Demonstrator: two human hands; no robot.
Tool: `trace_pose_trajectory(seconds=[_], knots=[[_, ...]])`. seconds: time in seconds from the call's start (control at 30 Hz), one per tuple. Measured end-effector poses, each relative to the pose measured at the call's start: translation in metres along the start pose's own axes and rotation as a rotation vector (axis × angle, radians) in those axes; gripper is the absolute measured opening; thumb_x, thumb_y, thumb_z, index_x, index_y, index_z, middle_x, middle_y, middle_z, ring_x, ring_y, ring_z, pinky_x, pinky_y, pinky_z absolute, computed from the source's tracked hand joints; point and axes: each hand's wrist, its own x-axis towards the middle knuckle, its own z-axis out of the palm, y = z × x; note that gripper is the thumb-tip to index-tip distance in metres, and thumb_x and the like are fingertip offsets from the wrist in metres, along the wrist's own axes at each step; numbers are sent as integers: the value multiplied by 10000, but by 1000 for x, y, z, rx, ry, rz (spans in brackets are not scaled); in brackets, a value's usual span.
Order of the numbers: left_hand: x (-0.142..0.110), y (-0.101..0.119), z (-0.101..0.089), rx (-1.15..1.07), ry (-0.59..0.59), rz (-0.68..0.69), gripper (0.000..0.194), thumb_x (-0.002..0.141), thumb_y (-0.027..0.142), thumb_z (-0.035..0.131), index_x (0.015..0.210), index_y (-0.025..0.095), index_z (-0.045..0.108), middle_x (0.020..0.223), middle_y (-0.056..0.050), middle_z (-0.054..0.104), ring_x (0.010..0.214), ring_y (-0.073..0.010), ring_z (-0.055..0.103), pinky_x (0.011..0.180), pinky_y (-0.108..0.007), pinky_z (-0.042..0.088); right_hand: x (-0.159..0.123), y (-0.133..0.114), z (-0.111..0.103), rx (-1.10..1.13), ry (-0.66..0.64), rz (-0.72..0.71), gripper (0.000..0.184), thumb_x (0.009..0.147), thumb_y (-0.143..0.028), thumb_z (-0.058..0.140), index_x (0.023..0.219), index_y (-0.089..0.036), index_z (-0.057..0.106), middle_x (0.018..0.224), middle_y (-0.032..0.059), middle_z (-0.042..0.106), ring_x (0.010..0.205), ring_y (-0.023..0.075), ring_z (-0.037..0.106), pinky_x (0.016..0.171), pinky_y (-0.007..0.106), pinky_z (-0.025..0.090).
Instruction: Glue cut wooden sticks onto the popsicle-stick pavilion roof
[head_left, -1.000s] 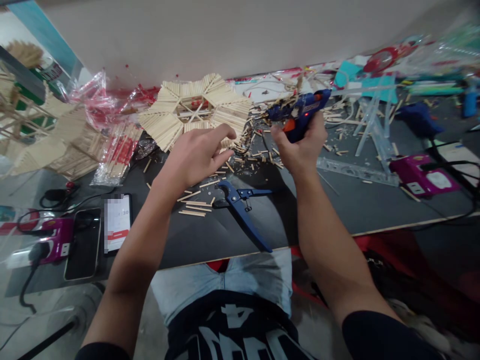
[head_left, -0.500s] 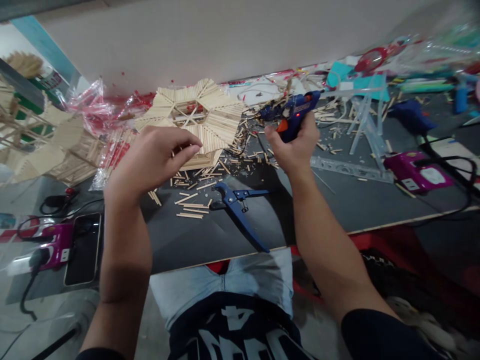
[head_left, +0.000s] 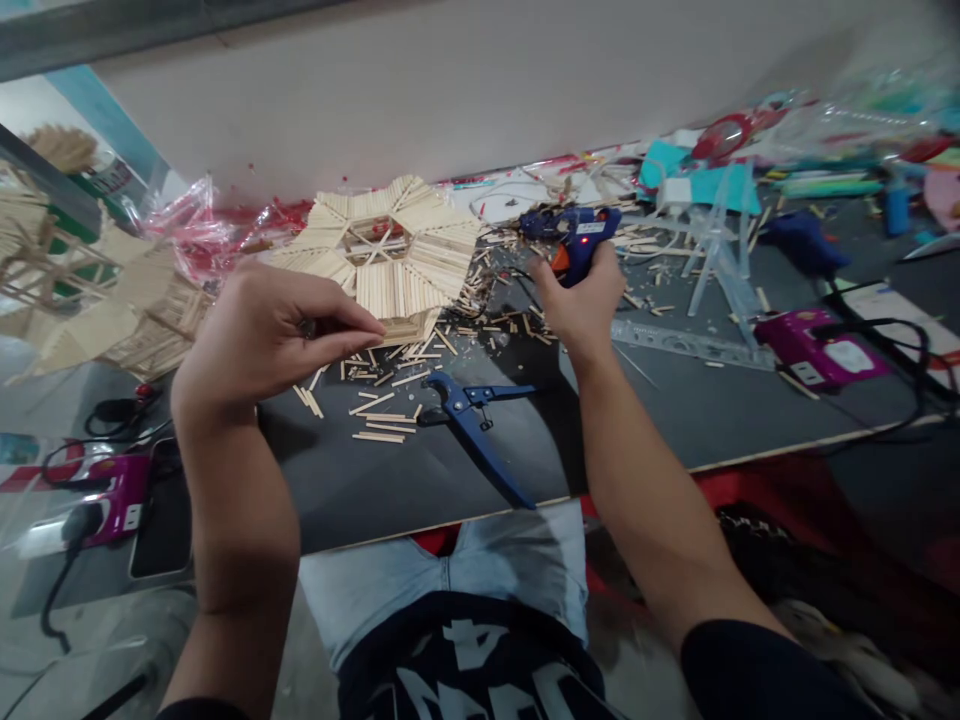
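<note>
My right hand [head_left: 581,305] is closed around the handle of a blue hot glue gun [head_left: 589,232] with an orange trigger and a lit red light. Its nozzle points left, toward a star-like structure of thin wooden sticks [head_left: 442,255]. At the near edge of that structure, my left hand [head_left: 274,325] has thumb and forefinger pinched together. Whatever lies between those fingertips is too small to make out. Loose cut sticks [head_left: 386,425] are scattered in front of the structure. Blue cutters [head_left: 480,435] rest on the dark tabletop between my forearms.
A second stick structure [head_left: 124,290] stands at the left. Clear glue sticks [head_left: 712,245] and a perforated clear strip [head_left: 690,343] lie to the right, near a magenta power socket [head_left: 821,348]. Another magenta socket [head_left: 124,500] and a phone [head_left: 165,525] are at the lower left.
My left hand has come down and slightly left, its thumb and forefinger now pinched by the structure's near edge. The glue gun, still in my right hand, sits slightly lower and further left in view.
</note>
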Motion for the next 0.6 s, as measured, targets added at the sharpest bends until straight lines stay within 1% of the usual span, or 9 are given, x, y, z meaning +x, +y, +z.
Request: trace_pose_trajectory(seconds=[0.1,0.17,0.27,0.33,0.43,0.47,0.53,0.6], knots=[[-2,-1,-1,-38,-4,-29,169,871,382,768,812,226,802,735,-28,763,646,-162,649,618,-300,463,3,4,1,-17,-16,63,356,758,-520,721,863,-238,529,802,41,612,714,202,538,801,411,478],[-2,-3,-1,-59,-20,-24,169,846,368,789,775,214,793,693,-25,747,617,-147,627,608,-292,453,4,5,2,-27,-58,108,349,743,-499,732,841,-237,523,794,35,604,716,201,531,804,407,472],[-2,-7,-3,-43,-13,-51,215,862,389,752,770,197,782,676,-33,736,606,-137,601,614,-286,452,4,8,4,-36,-104,161,347,731,-484,737,844,-233,527,806,33,608,737,207,541,809,402,471],[-2,-11,-5,-30,-65,-93,239,887,392,689,805,188,781,714,-45,750,638,-145,626,626,-279,461,5,10,5,-41,-106,174,352,729,-490,735,842,-231,525,810,33,608,746,210,543,814,403,474],[-2,-18,-8,-70,-209,-150,259,907,351,598,866,178,787,768,-58,764,714,-166,683,666,-267,495,5,14,7,-55,-96,180,359,721,-496,734,827,-232,515,792,27,594,741,208,536,818,411,478],[-3,-21,-9,-95,-241,-167,268,912,336,574,882,174,786,773,-61,763,723,-167,690,677,-266,506,5,14,7,-60,-93,179,358,719,-496,733,823,-234,512,786,25,590,738,208,534,821,413,479],[-4,-28,-11,-137,-253,-191,280,920,326,550,904,168,781,778,-67,764,722,-163,697,686,-265,518,4,15,8,-66,-91,178,359,721,-502,725,815,-237,502,774,20,581,728,204,528,819,416,480],[-6,-34,-13,-143,-240,-209,280,909,348,569,922,171,786,792,-69,774,731,-164,706,692,-263,522,4,15,8,-61,-89,174,360,723,-507,719,817,-238,498,774,20,581,721,200,524,815,417,483]])
